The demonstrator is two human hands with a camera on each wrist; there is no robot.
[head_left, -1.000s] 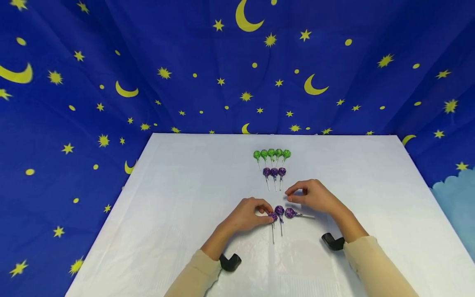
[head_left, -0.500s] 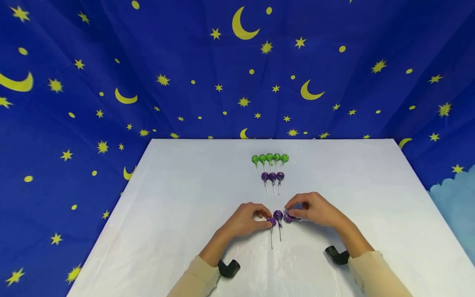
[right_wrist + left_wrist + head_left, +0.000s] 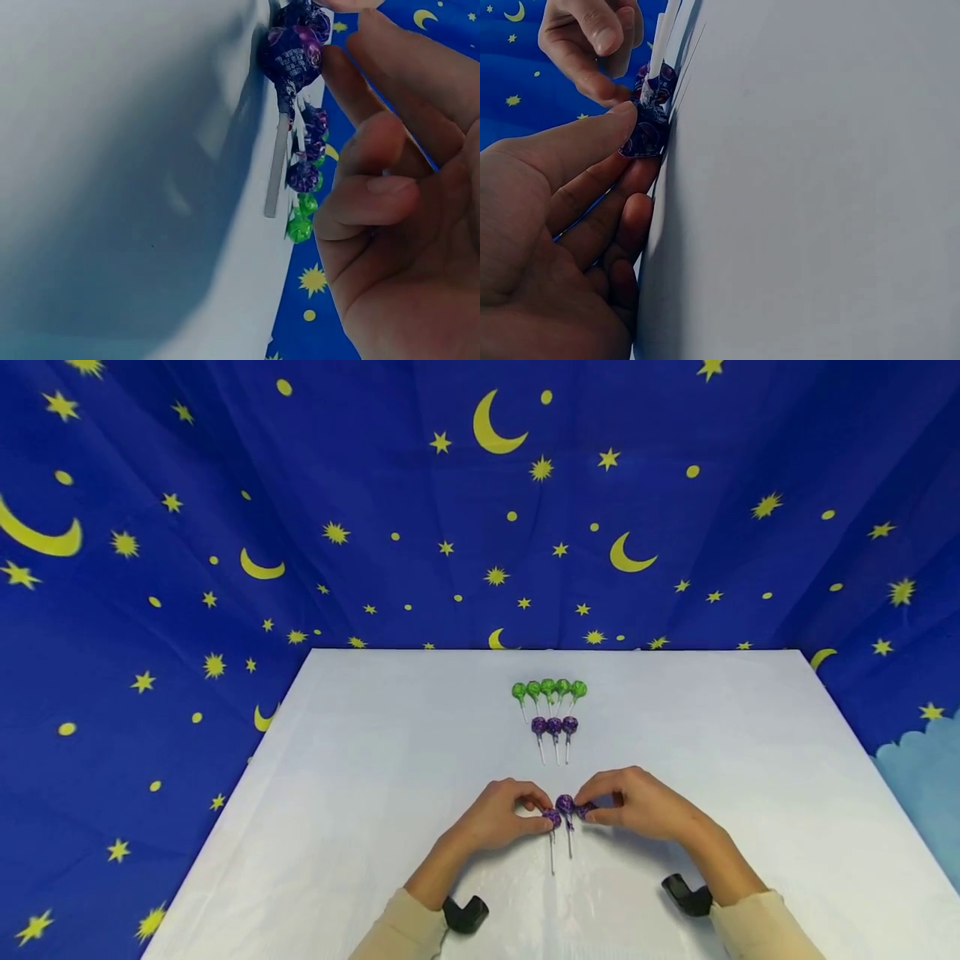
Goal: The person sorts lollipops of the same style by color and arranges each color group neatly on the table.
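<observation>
Three purple-wrapped lollipops lie close together in front of the person. The left hand (image 3: 491, 814) pinches the leftmost lollipop (image 3: 552, 817) at its head; the left wrist view shows the thumb against its wrapper (image 3: 646, 135). The middle lollipop (image 3: 565, 804) lies between the two hands, stick toward the person. The right hand (image 3: 637, 802) holds thumb and forefinger around the rightmost lollipop (image 3: 586, 811), which it mostly covers in the head view. In the right wrist view that lollipop's head (image 3: 292, 60) and white stick show beside curled fingers.
Farther back on the white table (image 3: 375, 735) lies a row of three purple lollipops (image 3: 554, 727). Behind them is a row of several green lollipops (image 3: 549, 687). A blue cloth with yellow moons and stars (image 3: 420, 485) hangs around the table.
The right hand has come down from above the table onto the rightmost lollipop and covers its stick. The left hand stays on the leftmost one. The head view has tilted slightly up.
</observation>
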